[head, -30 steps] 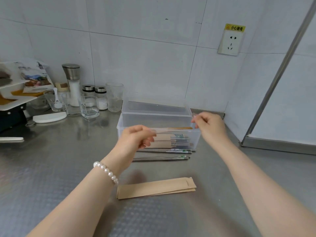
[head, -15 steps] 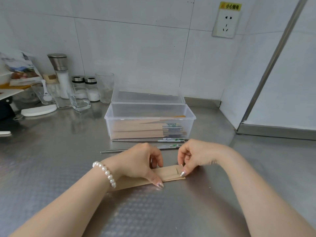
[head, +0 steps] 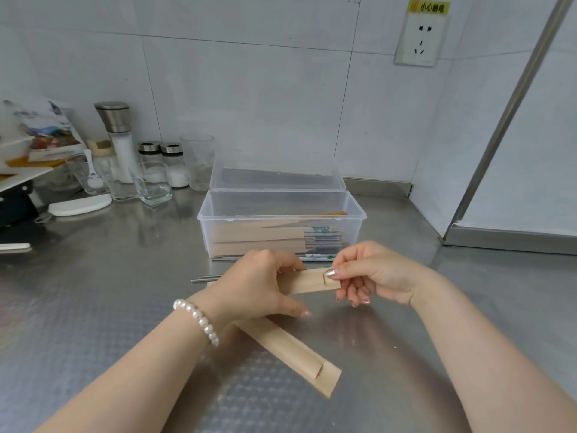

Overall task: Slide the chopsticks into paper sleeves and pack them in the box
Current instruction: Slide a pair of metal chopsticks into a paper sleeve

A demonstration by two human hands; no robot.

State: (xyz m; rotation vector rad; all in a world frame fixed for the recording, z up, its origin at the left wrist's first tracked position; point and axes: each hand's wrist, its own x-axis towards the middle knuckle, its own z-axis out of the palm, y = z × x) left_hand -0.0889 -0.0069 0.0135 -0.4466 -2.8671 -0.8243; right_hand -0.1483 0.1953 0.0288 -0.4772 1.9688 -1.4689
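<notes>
Head view, nearest: one spare sleeve (head: 290, 354) now lies skewed on the counter (head: 93, 323), long axis diagonal. Above it, both hands have lifted another paper sleeve (head: 312, 281) — left hand (head: 256, 285) gripping its middle, right hand (head: 371, 273) pinching the notched mouth (pointing right, axis roughly left-right). Loose chopsticks (head: 206, 279) wait before the part-filled box (head: 281, 218) — loading probably comes next.

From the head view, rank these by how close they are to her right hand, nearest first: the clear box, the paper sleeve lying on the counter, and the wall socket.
From the right hand:
1. Clear box, just beyond the hand.
2. Paper sleeve lying on the counter, toward the camera, below left.
3. Wall socket, high on the back wall.
</notes>
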